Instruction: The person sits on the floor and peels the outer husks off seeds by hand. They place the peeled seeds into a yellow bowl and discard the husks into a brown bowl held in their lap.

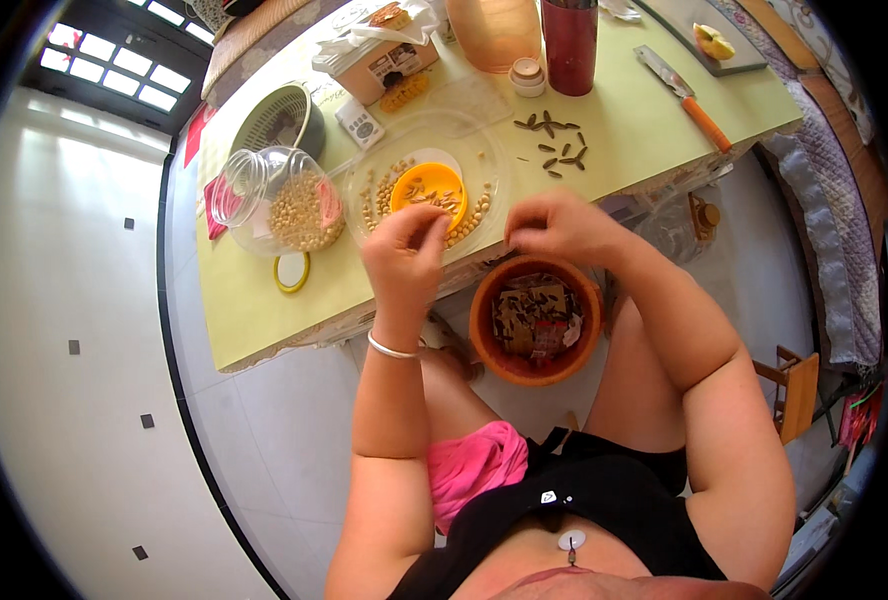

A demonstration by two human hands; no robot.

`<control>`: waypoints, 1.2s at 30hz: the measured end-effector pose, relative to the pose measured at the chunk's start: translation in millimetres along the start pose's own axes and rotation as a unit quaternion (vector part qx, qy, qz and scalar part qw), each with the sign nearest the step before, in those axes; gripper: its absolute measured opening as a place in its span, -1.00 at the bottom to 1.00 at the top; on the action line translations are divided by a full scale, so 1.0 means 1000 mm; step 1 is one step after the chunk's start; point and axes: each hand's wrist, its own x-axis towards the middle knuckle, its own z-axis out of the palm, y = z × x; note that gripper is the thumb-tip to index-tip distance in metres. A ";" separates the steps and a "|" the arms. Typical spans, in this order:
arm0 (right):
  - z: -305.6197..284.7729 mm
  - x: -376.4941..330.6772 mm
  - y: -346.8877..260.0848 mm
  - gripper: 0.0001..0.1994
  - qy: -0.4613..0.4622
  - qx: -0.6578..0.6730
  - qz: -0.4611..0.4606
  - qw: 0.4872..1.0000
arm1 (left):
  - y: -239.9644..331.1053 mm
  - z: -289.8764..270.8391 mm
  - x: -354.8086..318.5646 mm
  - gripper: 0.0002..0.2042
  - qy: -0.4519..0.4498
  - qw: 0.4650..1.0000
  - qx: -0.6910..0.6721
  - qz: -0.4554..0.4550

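Note:
My left hand [404, 250] is closed in a pinch just in front of a small orange bowl [400, 186]. Whatever its fingertips hold is too small or hidden to make out. Pale, slender kernels lie in the bowl, which sits on a round clear plastic tray [494, 140] with tan round beans [480, 207] scattered about it. My right hand [559, 228], fingers curled together, hangs by the table edge above a brown bin [484, 345]. Its fingertips are partly hidden. Dark, long seeds [567, 158] lie loose on the table beyond the right hand.
A clear jar of beans [304, 212] lies tipped at the left, near a yellow-rimmed lid [292, 272]. Behind are a green strainer [309, 120], a tub [374, 70] and a dark red flask [570, 50]. An orange-handled knife [704, 122] lies at the right.

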 end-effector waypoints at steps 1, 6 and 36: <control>-0.006 0.002 0.001 -0.88 0.085 -0.020 0.004 0.996 | 0.004 0.003 -0.004 -0.83 -0.037 0.999 -0.019 0.009; -0.028 0.014 0.032 -0.87 0.291 -0.184 0.022 0.939 | 0.013 0.019 -0.014 -0.85 -0.173 0.975 0.073 0.115; 0.018 0.005 0.003 -0.88 0.122 0.273 0.037 0.954 | 0.004 0.043 -0.007 -0.83 0.025 0.980 0.063 0.186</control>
